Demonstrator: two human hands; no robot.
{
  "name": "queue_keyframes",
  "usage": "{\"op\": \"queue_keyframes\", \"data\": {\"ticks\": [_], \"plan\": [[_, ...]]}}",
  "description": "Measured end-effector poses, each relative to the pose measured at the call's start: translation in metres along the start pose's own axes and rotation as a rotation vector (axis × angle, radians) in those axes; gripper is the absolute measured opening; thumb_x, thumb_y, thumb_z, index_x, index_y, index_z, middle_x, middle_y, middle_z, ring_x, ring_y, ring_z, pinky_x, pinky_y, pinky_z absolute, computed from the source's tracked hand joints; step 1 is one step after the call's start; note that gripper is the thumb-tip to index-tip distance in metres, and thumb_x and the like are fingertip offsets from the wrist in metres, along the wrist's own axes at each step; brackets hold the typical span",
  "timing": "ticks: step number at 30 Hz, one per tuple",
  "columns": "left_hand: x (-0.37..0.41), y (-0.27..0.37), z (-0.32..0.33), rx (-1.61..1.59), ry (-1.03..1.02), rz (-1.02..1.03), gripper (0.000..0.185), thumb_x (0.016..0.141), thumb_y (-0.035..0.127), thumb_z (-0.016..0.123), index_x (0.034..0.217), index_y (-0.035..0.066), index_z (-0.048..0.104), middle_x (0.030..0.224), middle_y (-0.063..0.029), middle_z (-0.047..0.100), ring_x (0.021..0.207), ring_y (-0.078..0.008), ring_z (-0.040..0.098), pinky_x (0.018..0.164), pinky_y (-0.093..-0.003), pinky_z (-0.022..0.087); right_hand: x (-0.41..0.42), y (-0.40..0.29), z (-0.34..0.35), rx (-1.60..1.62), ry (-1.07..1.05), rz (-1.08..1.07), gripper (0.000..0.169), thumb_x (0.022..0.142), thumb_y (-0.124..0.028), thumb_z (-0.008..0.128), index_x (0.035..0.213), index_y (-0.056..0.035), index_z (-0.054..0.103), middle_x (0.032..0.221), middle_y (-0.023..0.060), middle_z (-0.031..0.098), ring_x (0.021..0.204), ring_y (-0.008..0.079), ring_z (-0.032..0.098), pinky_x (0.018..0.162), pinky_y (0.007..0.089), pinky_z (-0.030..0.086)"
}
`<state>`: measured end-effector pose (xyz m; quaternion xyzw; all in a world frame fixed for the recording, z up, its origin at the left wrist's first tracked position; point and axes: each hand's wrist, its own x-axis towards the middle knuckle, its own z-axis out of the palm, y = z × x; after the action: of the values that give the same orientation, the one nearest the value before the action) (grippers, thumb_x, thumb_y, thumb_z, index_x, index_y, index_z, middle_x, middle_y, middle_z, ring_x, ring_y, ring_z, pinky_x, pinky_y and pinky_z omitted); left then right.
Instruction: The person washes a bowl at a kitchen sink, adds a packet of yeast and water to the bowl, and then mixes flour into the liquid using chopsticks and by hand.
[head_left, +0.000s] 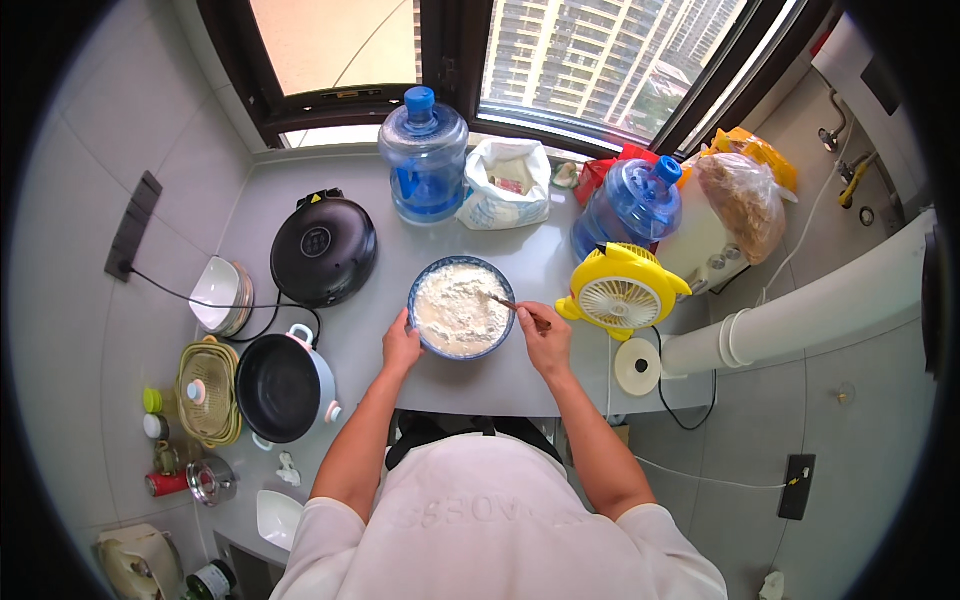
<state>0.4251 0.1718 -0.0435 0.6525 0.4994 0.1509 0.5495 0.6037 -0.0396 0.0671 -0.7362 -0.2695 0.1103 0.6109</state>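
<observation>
A blue-rimmed bowl (462, 355) stands on the grey countertop (360, 375) in front of me. Inside it is white flour (461, 304), wet and cloudy along the left and lower side. My left hand (403, 341) grips the bowl's left rim, thumb on the edge. In my right hand (545, 339) is a brown stick-like utensil (534, 317), probably chopsticks, its tip in the flour right of the middle. The hand is beside the bowl's right rim; whether it touches the rim I cannot tell.
Behind the bowl stand a water jug (424, 169), an open white sack (506, 187) and a second jug (634, 195). A yellow fan (626, 289) is close on the right. To the left are a black electric griddle (322, 251), a dark-lined pot (277, 388) and a trailing cord (217, 305).
</observation>
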Motion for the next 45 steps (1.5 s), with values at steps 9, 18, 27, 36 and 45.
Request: {"op": "queue_keyframes", "data": {"ticks": [9, 18, 27, 36, 45], "plan": [[-0.001, 0.012, -0.014, -0.19, -0.107, -0.057, 0.061, 0.095, -0.002, 0.065, 0.153, 0.01, 0.051, 0.136, -0.0109, 0.067, 0.09, -0.019, 0.073, 0.064, -0.0323, 0.064, 0.01, 0.041, 0.058, 0.064, 0.058, 0.202, 0.018, 0.098, -0.013, 0.072, 0.11, 0.0006, 0.077, 0.09, 0.0041, 0.075, 0.081, 0.009, 0.068, 0.075, 0.0242, 0.055], [-0.004, 0.006, -0.017, -0.156, -0.037, -0.037, 0.059, 0.094, 0.0, 0.067, 0.151, 0.009, 0.054, 0.131, -0.0115, 0.071, 0.09, -0.02, 0.073, 0.064, -0.0333, 0.064, -0.003, -0.01, 0.029, 0.095, -0.058, 0.102, 0.021, 0.101, -0.015, 0.07, 0.113, 0.0011, 0.076, 0.096, 0.0056, 0.076, 0.087, 0.0095, 0.068, 0.079, 0.0243, 0.055], [-0.004, 0.009, -0.011, -0.151, -0.028, -0.03, 0.059, 0.094, 0.001, 0.067, 0.151, 0.009, 0.054, 0.131, -0.0123, 0.07, 0.091, -0.0211, 0.074, 0.063, -0.0337, 0.064, 0.039, 0.042, 0.06, 0.071, 0.022, 0.163, 0.022, 0.097, -0.018, 0.073, 0.109, 0.0003, 0.078, 0.089, 0.0058, 0.078, 0.081, 0.01, 0.07, 0.076, 0.0251, 0.056], [-0.005, 0.006, -0.013, -0.153, -0.001, -0.052, 0.058, 0.095, 0.001, 0.067, 0.15, 0.011, 0.055, 0.132, -0.0122, 0.07, 0.093, -0.0211, 0.074, 0.064, -0.0345, 0.065, 0.003, -0.001, 0.042, -0.018, -0.051, 0.125, 0.02, 0.101, -0.018, 0.07, 0.103, 0.0013, 0.075, 0.083, 0.002, 0.072, 0.076, 0.0096, 0.066, 0.071, 0.0243, 0.053], [-0.006, 0.015, -0.009, -0.132, -0.02, -0.055, 0.059, 0.094, 0.0, 0.066, 0.151, 0.01, 0.054, 0.132, -0.0128, 0.07, 0.094, -0.0218, 0.074, 0.064, -0.0347, 0.065, 0.015, 0.044, 0.013, 0.017, 0.128, 0.09, 0.018, 0.099, -0.015, 0.071, 0.109, -0.0003, 0.076, 0.085, 0.0021, 0.074, 0.076, 0.0077, 0.067, 0.07, 0.0234, 0.054]]}}
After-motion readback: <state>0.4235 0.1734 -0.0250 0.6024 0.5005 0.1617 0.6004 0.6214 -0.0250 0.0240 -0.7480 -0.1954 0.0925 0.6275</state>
